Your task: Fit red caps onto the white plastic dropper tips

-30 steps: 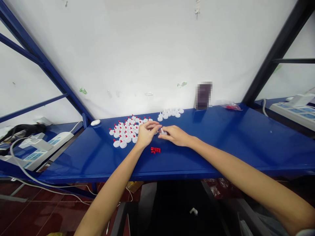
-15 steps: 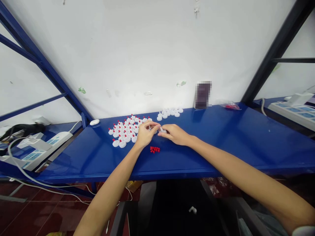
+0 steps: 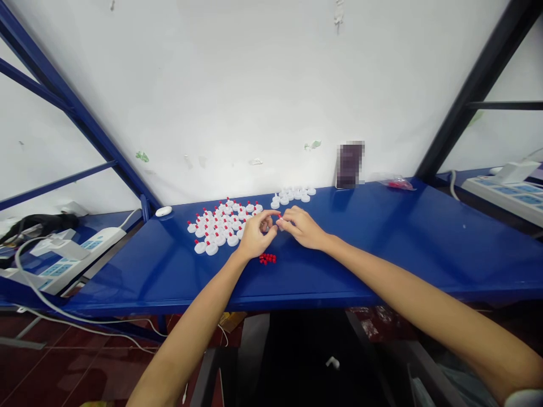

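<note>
Over the middle of the table my left hand [image 3: 255, 234] and my right hand [image 3: 304, 229] almost meet. A white nozzle cap [image 3: 281, 224] with a red tip cover [image 3: 279, 215] on its spout is pinched by my right thumb and fingers. My left index fingertip reaches to that red cover. Another white nozzle cap [image 3: 266, 226], mostly hidden, shows inside my curled left fingers. Loose red tip covers [image 3: 267, 259] lie in a small pile just in front of my hands. To the left stand several white nozzle caps with red tips [image 3: 219, 226].
Several white nozzle caps without red tips [image 3: 292, 195] stand by the wall. A pixelated dark upright object [image 3: 350, 165] leans there too. A plastic bag with red pieces [image 3: 399, 183] lies at the back right, and a white case [image 3: 163, 211] at the back left of the blue table [image 3: 403, 243].
A red cover now shows on the spout of the nozzle cap in my right hand, where the spout was bare. My left thumb has moved away from my index finger.
</note>
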{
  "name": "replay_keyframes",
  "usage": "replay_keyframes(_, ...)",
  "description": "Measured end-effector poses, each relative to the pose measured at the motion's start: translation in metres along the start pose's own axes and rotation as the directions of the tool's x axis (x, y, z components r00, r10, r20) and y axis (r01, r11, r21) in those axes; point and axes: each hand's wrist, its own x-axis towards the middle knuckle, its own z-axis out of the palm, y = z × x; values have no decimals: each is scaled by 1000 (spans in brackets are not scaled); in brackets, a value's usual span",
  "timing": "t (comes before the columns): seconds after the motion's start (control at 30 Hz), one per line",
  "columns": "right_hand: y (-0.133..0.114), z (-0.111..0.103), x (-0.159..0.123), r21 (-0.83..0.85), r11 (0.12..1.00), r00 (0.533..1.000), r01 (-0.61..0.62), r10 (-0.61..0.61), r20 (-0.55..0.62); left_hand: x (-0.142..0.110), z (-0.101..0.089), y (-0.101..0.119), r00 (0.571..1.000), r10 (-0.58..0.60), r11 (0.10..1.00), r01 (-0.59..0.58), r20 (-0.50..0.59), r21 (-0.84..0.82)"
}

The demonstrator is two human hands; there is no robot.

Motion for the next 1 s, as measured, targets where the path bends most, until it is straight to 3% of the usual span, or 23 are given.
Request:
replay_keyframes(0.17, -1, 0, 0, -53, 995, 996, -85, 83, -40, -2, 1, -2, 995, 91, 989, -95, 44, 116)
replay_keyframes(0.5, -10, -2, -3, 105, 989, 994, -108, 110, -14, -1, 0, -5, 984, 170, 951, -177, 53, 253)
replay_keyframes(0.77, -14, -6, -6, 146, 988, 997, -52, 42, 68, 0, -4, -10, 989, 150, 955, -150, 18, 258)
replay_keyframes(1.0, -13, -6, -6, 68, 997, 995, -46, 40, 86, 0, -4, -12, 996, 91, 966, -88, 0, 243)
